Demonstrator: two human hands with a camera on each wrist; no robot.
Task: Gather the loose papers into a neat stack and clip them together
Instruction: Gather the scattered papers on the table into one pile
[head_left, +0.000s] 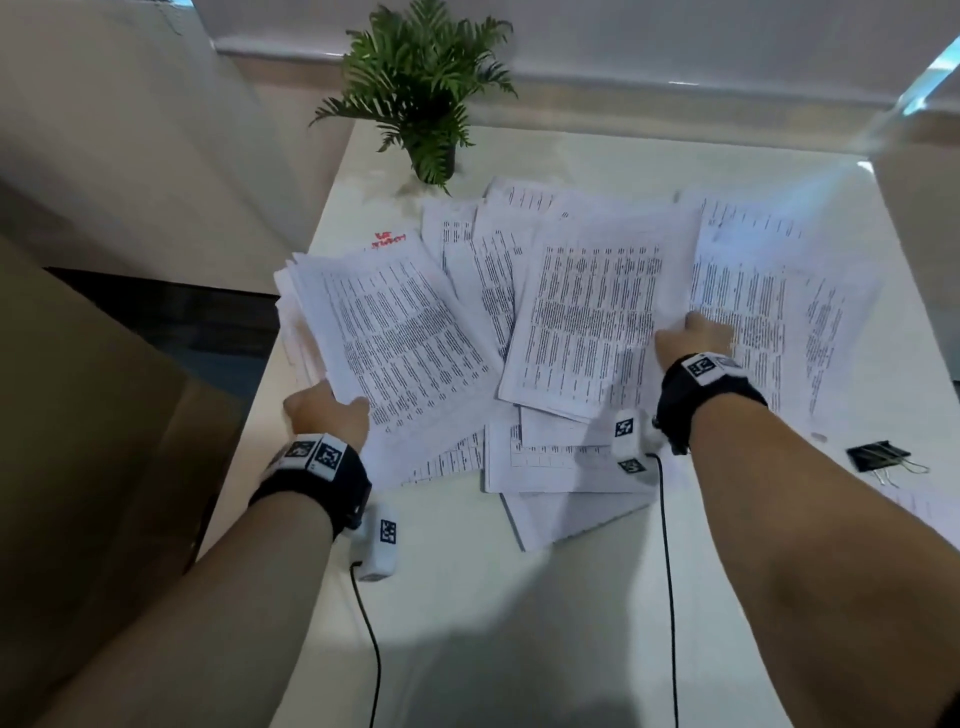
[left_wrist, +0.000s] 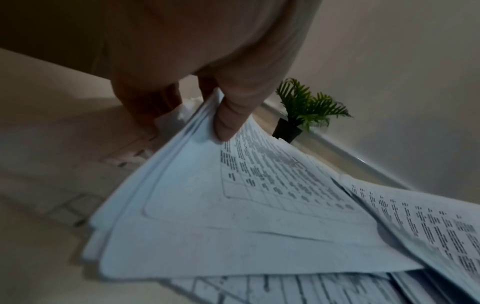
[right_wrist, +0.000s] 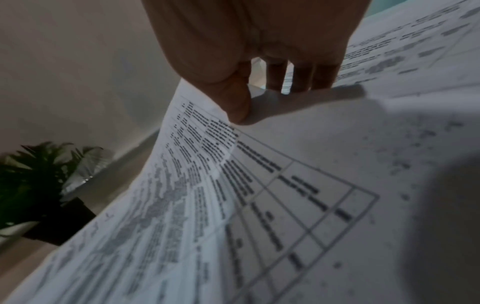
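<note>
Printed white papers lie scattered over the white table (head_left: 467, 623). My left hand (head_left: 324, 408) grips a thick bundle of sheets (head_left: 384, 332) at its near left corner, thumb on top, fingers underneath; the left wrist view shows the thumb (left_wrist: 231, 117) pressing the bundle (left_wrist: 233, 216). My right hand (head_left: 693, 338) pinches the right edge of another raised batch of sheets (head_left: 592, 312), thumb (right_wrist: 236, 102) on top and fingers below the batch (right_wrist: 259, 195). More loose sheets (head_left: 566, 467) lie beneath and behind. A black binder clip (head_left: 875, 454) lies at the right.
A small potted fern (head_left: 423, 98) stands at the table's far left, just behind the papers. Red writing (head_left: 388, 240) marks the table near it. The table's left edge runs beside my left hand, with a brown surface (head_left: 93, 415) below it.
</note>
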